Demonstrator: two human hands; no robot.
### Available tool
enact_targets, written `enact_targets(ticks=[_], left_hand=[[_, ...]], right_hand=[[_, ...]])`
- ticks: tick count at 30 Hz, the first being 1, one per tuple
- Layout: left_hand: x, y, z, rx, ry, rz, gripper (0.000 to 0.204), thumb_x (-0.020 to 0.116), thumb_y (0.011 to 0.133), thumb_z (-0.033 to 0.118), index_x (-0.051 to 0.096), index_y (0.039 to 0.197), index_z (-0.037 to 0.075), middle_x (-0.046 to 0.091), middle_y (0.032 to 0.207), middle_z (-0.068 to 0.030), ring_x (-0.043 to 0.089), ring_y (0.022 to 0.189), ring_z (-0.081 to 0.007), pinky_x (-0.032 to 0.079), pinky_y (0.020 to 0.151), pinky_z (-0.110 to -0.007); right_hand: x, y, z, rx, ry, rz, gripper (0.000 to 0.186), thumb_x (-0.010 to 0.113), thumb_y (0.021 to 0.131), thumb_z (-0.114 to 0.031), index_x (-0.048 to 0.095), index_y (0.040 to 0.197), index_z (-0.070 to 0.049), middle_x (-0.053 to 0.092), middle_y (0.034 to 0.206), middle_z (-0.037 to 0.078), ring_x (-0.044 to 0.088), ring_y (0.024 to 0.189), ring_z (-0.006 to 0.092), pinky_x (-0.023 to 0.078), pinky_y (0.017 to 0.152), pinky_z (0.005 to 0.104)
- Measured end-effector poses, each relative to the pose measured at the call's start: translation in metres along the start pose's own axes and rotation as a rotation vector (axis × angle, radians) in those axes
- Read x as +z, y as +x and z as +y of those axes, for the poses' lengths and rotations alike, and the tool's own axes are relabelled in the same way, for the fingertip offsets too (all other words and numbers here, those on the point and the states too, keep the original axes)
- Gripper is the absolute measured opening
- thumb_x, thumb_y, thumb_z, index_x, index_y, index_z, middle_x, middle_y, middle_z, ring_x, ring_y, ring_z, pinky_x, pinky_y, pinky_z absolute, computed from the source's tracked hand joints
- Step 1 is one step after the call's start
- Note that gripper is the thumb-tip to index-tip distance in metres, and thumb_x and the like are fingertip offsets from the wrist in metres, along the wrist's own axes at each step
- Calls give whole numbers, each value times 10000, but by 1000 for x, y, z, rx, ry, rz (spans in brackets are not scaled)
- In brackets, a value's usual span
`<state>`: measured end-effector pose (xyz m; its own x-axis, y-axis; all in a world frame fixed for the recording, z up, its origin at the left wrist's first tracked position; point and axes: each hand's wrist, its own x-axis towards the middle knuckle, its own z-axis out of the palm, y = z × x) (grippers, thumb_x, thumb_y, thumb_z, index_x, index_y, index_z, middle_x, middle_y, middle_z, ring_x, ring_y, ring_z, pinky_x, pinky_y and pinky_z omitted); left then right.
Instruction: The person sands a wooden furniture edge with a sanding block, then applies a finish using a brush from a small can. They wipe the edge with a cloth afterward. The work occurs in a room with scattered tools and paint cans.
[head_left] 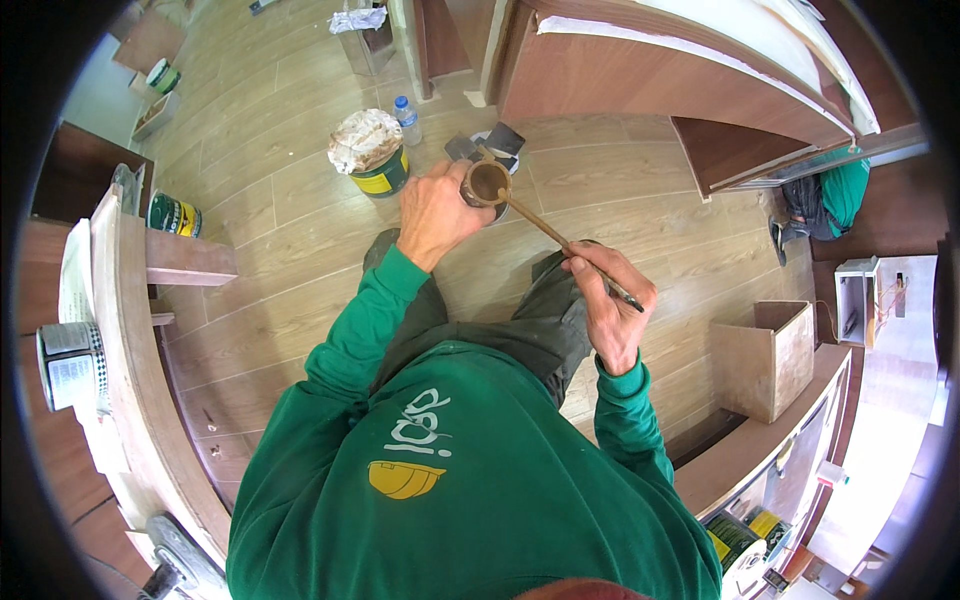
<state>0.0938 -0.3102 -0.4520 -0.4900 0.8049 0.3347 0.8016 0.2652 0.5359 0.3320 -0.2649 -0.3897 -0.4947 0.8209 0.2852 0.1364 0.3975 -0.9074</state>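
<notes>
Holding a cup (487, 184) in my left hand (438, 216), I pinch a stick (540, 226) in my right hand (614, 300) — far end at the cup.

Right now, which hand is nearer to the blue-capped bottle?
Left. The left hand, around the cup, is below the bottle in the picture; the right hand, holding the stick, is farther away, toward lower right.

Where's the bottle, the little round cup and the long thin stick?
Bottle (407, 122): head view, side below its cap.
Little round cup (488, 165): head view, far rim.
Long thin stick (536, 222): head view, bare shaft.
</notes>
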Motion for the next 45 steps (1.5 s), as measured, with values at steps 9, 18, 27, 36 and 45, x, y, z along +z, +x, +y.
enact_targets(ticks=[9,18,27,36,45], left_hand=[[3,-1,0,-29,-10,6,485,844,626,320,727,1025,71,704,975,-139,692,873,-364,558,746,-449],[0,-1,-7,-68,0,-4,517,858,622,315,735,1066,81,713,994,-130,699,869,-354,564,764,-434],[0,-5,-10,-37,-65,31,551,827,624,362,719,1065,52,697,942,-152,687,823,-366,540,735,-470],[-4,-7,-19,-90,-60,17,479,853,631,343,732,1010,75,707,961,-135,691,856,-356,555,737,-441],[-20,-9,-11,-86,-136,69,474,863,630,306,735,1030,86,715,976,-129,694,860,-348,558,741,-432]], right_hand=[[-1,7,-7,-141,-15,18,148,677,844,42,736,980,30,730,983,154,706,870,237,549,785,314],[8,-2,-4,-89,-32,-82,191,676,824,56,747,993,4,721,1041,155,705,928,247,557,811,322],[10,5,-19,-157,-74,-52,189,659,822,83,740,974,5,709,1049,151,701,909,239,552,788,315],[16,-8,-8,-137,-66,-149,243,647,792,112,746,979,-7,699,1080,155,705,947,264,561,829,335],[22,1,-26,-168,-66,-112,205,669,818,82,743,987,-5,713,1051,146,702,923,239,556,807,319]])
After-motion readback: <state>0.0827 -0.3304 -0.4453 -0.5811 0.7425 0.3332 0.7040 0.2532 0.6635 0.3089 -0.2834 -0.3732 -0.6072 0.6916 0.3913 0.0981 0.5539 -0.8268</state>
